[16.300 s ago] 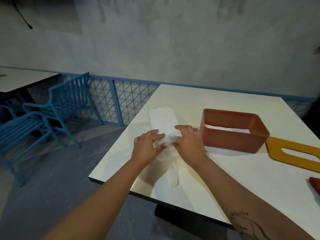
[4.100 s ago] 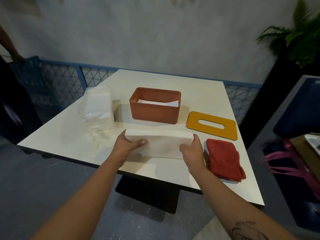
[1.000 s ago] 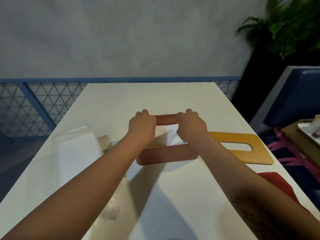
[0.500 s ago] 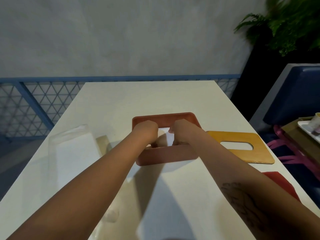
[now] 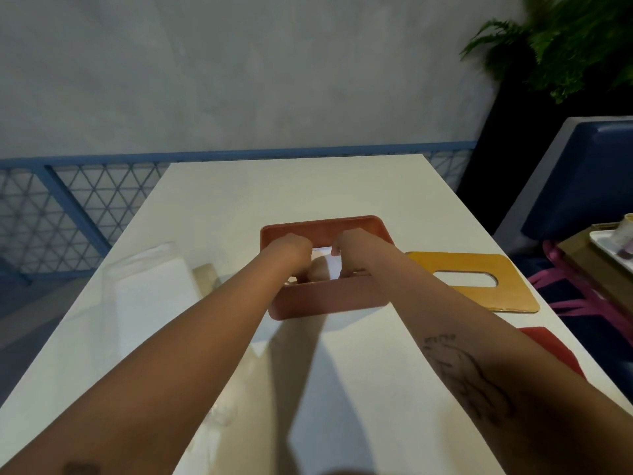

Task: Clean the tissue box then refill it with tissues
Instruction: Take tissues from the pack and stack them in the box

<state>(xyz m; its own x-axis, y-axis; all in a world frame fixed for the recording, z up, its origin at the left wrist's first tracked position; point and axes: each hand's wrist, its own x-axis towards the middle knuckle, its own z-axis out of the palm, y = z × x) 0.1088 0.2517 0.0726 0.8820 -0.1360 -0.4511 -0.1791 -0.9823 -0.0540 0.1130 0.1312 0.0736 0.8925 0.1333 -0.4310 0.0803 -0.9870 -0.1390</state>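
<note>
A terracotta-red, open-topped rectangular plastic tissue box sits mid-way across the white square table, with both hands reaching down into it. The left hand and right hand are curled, fingers down on the white tissues inside; whether they pinch them I cannot tell. Right of the box lies a flat mustard-yellow slotted lid, a folded red cloth nearer the person, and left of the box a clear plastic tissue wrapper.

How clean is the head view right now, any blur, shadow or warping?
Head view: dim, soft light; plant smeared by motion blur; forearms cast shadows on the table before the tissue box; wide-angle lens bows the table's edges.
</note>
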